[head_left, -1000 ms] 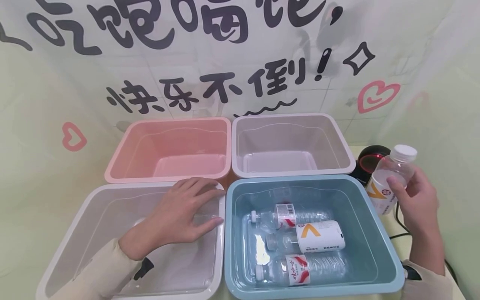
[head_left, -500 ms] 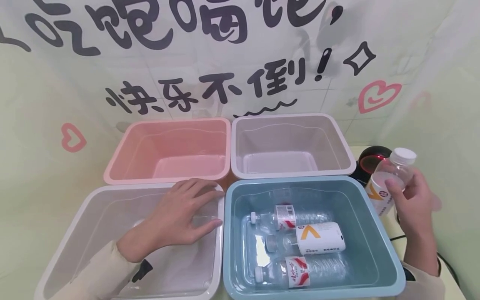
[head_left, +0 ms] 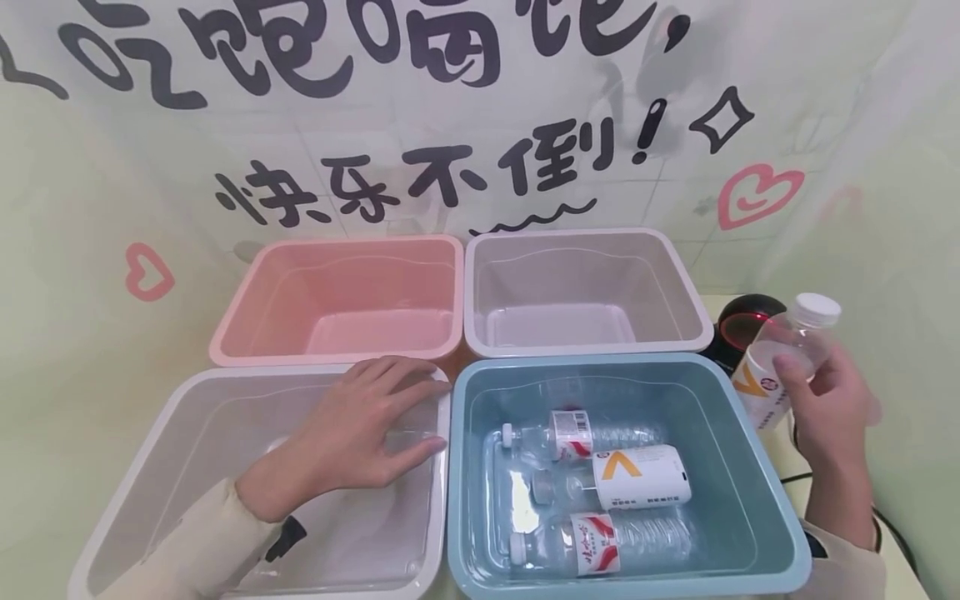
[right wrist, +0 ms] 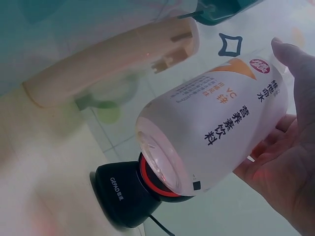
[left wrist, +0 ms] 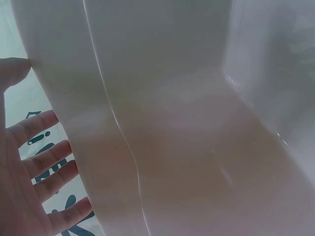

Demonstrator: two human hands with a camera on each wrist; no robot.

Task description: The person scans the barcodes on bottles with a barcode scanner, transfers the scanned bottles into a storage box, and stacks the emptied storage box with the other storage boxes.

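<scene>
My right hand point(head_left: 836, 408) grips a clear plastic bottle point(head_left: 765, 383) with a white cap and a white label bearing an orange V. It is tilted, cap up, outside the right edge of the blue bin point(head_left: 757, 492). In the right wrist view, the bottle's base point(right wrist: 160, 160) overlaps a black device with a red lit ring point(right wrist: 147, 177); whether they touch I cannot tell. With fingers spread and fairly straight, my left hand point(head_left: 360, 425) rests at the rim of the front-left grey bin point(head_left: 442, 483). The left wrist view shows its fingertips point(left wrist: 74, 169) against the rim.
Three capped bottles lie on their sides in the blue bin, the middle one point(head_left: 641, 475) labelled like the held bottle. Behind stand a pink bin point(head_left: 337, 242) and a second grey bin point(head_left: 570, 234). A lettered curtain point(head_left: 450, 117) hangs behind them. A black cable point(head_left: 795, 477) runs at right.
Hardly anything differs: the right hand and its bottle shift slightly down and back, with a small turn of the wrist. My left hand keeps its place on the rim.
</scene>
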